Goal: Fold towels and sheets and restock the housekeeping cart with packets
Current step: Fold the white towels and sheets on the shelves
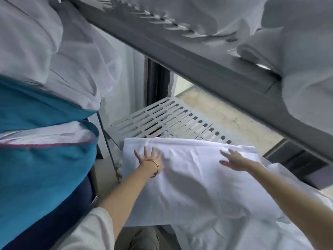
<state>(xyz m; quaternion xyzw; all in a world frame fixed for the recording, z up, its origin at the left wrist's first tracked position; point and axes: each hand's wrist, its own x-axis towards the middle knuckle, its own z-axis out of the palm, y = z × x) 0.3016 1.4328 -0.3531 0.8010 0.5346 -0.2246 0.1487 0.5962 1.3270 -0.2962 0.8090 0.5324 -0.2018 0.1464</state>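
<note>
- Folded white sheet (194,170) lies flat, its far edge resting on the slotted lower shelf (162,116) of the housekeeping cart, its near part overhanging toward the person and spilling onto loose white linen (243,228) at 5 o'clock.
- Risk, as I judge it: only the far strip of the sheet is carried by the shelf, so a push that is uneven between the two sides could skew the fold or let the overhanging half slump off and open up.
- A second risk is the sheet's edge catching on the shelf slots or on the cart post (108,141) at 9 o'clock, bunching the fold.
- Left hand (148,159) presses palm-down on the sheet's left part, fingers straight and spread, a bangle (155,164) on the wrist; nothing is gripped.
- Right hand (236,160) lies flat on the right part, fingers straight and pointing toward 10 o'clock, somewhat blurred.
- Both forearms reach forward and down, bare from the elbow.
- Blue laundry bag (41,159) hangs at 9 o'clock; the grey upper shelf (207,69) with piled linen crosses overhead at 12 to 2 o'clock.
</note>
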